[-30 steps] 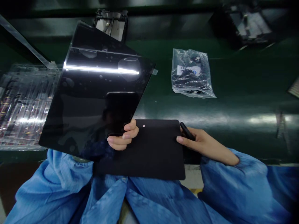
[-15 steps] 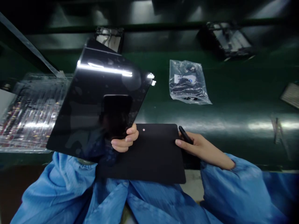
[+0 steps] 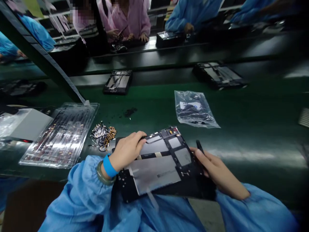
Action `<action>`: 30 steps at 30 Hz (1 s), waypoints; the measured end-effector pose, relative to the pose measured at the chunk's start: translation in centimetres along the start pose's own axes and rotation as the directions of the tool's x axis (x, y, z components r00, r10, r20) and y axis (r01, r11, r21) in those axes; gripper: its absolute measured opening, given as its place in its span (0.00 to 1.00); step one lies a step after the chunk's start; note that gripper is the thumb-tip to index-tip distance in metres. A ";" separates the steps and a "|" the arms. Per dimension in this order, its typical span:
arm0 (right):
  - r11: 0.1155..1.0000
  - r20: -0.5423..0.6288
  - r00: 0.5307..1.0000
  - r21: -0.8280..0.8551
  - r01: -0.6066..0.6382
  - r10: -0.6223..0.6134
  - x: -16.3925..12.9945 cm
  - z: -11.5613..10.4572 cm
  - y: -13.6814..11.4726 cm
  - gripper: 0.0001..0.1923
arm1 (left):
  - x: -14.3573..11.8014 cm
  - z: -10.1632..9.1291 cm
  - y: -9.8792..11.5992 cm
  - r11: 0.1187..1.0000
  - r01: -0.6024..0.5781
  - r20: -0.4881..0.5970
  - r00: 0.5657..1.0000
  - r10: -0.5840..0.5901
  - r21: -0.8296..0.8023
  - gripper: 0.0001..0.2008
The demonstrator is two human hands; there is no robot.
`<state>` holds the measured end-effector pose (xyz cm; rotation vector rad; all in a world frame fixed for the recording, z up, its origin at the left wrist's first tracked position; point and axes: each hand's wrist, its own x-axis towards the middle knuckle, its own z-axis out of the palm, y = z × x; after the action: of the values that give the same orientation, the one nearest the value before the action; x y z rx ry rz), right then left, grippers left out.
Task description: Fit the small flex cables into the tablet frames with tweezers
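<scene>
An opened tablet assembly (image 3: 159, 164) lies face down at the near edge of the green belt, its grey plates and black frame showing. My left hand (image 3: 126, 151) rests on its upper left corner, fingers curled over the edge. My right hand (image 3: 213, 169) sits against its right side and holds a thin black pen-like tool (image 3: 200, 147) between the fingers. A small heap of gold flex connectors (image 3: 104, 135) lies just left of the tablet.
A clear tray of parts (image 3: 60, 135) lies at the left, next to a grey box (image 3: 26, 124). A plastic bag of black parts (image 3: 193, 109) sits beyond the tablet. Two more open tablets (image 3: 118, 82) (image 3: 218, 74) lie farther up the belt. Other workers sit across.
The glossy black panel raised in my left hand is now down flat, with its inner side up. My view has tilted upward, showing the far side of the line.
</scene>
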<state>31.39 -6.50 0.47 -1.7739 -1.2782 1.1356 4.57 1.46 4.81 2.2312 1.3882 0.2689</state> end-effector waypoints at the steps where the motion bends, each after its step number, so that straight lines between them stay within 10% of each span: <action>1: 0.999 -0.045 0.998 -0.018 -0.033 0.032 0.0 0.0 -0.1 0.26 | 0.0 0.4 -0.1 0.997 -0.025 -0.001 1.000 0.025 0.067 0.14; 10: 0.892 -0.330 0.930 0.353 0.283 -0.164 1.7 -0.2 -2.4 0.19 | -0.1 2.0 -1.1 0.954 -0.110 -0.216 0.961 0.174 0.279 0.13; 19: 0.889 0.074 0.940 0.358 0.287 -0.333 5.8 5.2 -7.4 0.15 | -1.8 2.4 -1.2 0.919 -0.312 -0.278 0.885 0.373 0.239 0.07; 30: 0.890 0.120 0.882 0.064 0.451 -0.456 7.2 7.4 -6.9 0.08 | -1.6 2.8 -1.5 0.924 -0.321 -0.251 0.896 0.367 0.205 0.06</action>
<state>23.05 2.61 1.68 -1.2879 -1.6367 1.0029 3.78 -0.31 1.78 2.6549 1.1705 0.6470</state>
